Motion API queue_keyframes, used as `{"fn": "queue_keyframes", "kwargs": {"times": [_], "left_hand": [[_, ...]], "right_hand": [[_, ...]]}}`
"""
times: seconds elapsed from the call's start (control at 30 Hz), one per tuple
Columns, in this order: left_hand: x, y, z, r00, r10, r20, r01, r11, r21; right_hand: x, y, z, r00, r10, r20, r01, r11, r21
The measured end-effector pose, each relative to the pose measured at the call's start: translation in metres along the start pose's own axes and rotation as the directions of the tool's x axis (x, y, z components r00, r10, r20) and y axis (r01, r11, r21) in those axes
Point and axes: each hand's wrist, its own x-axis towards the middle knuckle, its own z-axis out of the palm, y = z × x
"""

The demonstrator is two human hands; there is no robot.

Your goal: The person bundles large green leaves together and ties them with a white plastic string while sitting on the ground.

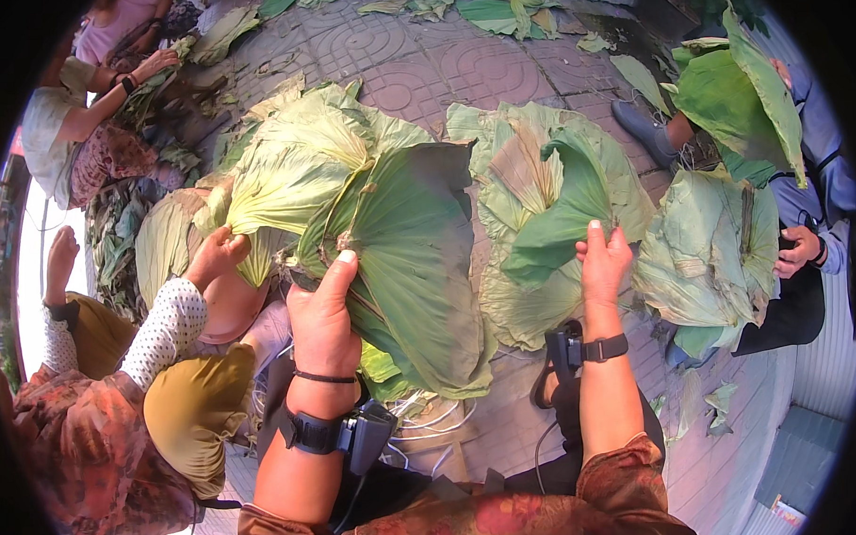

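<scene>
My left hand [327,313] grips a bunch of large green lotus leaves [413,261] by the stem end, thumb on top; the leaves fan out to its right, their edges partly brown. Across from it, my right hand [601,254] pinches a smaller, darker green leaf [564,220] between thumb and fingers. This leaf curls over a round stack of pale, dried leaves [521,307] on the paving.
A co-worker's hand [219,257] at left holds a yellow-green leaf [291,194] beside a brown rounded container [231,306]. Another person's hand [799,251] touches a leaf pile [707,251] at right. White cords [433,426] lie near my feet; loose leaves [511,15] lie farther off.
</scene>
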Motion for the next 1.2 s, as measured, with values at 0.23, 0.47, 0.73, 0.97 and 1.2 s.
{"fn": "queue_keyframes", "kwargs": {"times": [0.23, 0.47, 0.73, 0.97, 1.2], "left_hand": [[0.007, -0.02, 0.005, 0.989, -0.148, 0.016, 0.149, 0.989, -0.014], [0.005, -0.034, 0.021, 0.972, -0.237, 0.001, 0.237, 0.971, -0.024], [-0.006, -0.044, 0.024, 0.919, -0.311, 0.242, 0.323, 0.946, -0.011], [-0.01, -0.043, 0.024, 0.909, -0.312, 0.277, 0.314, 0.949, 0.038], [-0.024, -0.029, 0.021, 0.848, 0.027, 0.53, -0.472, 0.494, 0.73]], "right_hand": [[0.027, -0.024, -0.01, 0.754, -0.598, 0.271, 0.599, 0.457, -0.658], [-0.026, -0.02, 0.006, 0.835, -0.109, 0.539, 0.264, 0.939, -0.219], [-0.072, -0.021, 0.042, 0.651, -0.328, 0.685, 0.471, 0.882, -0.026], [-0.068, -0.028, 0.031, 0.65, -0.247, 0.718, 0.328, 0.944, 0.028], [-0.037, -0.05, 0.02, 0.674, -0.427, 0.602, 0.676, 0.685, -0.272]]}}
